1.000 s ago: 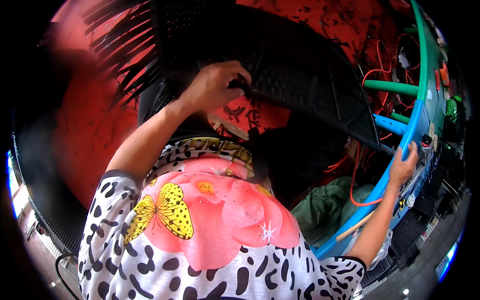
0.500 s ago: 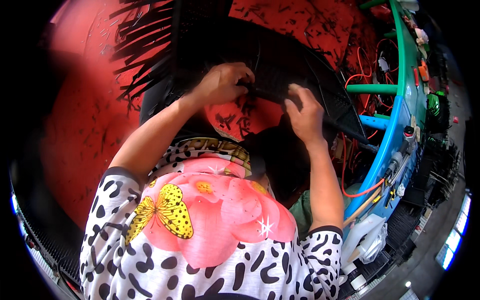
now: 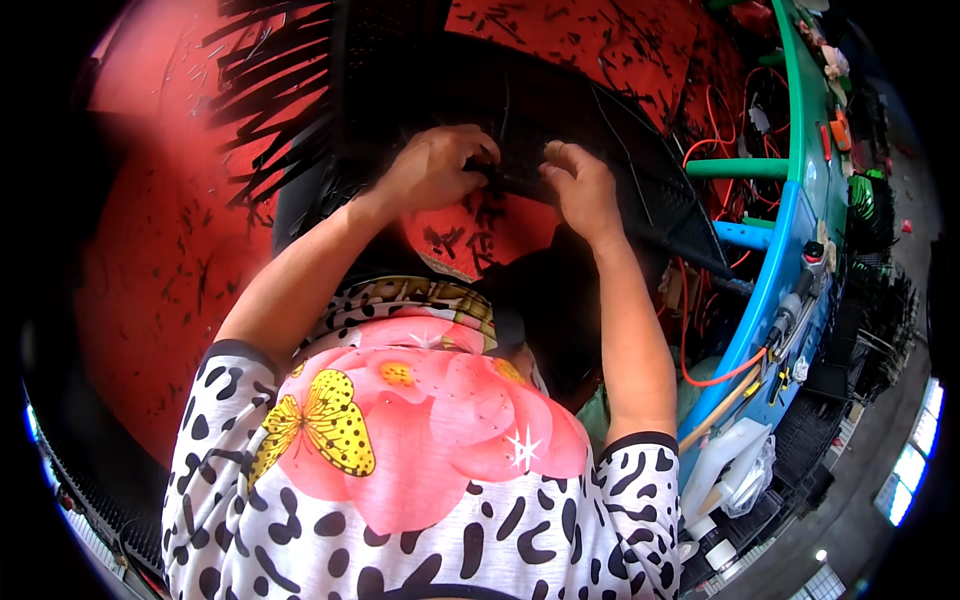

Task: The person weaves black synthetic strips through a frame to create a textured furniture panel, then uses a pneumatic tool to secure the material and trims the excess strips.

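A dark woven piece (image 3: 560,95), like wicker with a black mesh of strips, spans the area in front of my lap. My left hand (image 3: 440,165) is closed on its near edge, the fingers curled around and the tips hidden in the dark. To the right, my right hand (image 3: 583,195) is at the same edge with thumb and fingers pinched together. Whatever lies between those fingertips is too dark to make out. Loose black strips (image 3: 275,100) fan out to the left from the piece's left side.
Black scraps litter the red floor (image 3: 160,290). On the right stands a green and blue bench (image 3: 775,290) holding a power tool (image 3: 795,305), a wooden-handled tool (image 3: 722,405) and plastic bags (image 3: 740,470). An orange cord (image 3: 690,370) hangs beside it.
My right hand has moved left and slightly up toward my left hand, and its spread thumb and fingers have drawn together. My left hand stays at the edge.
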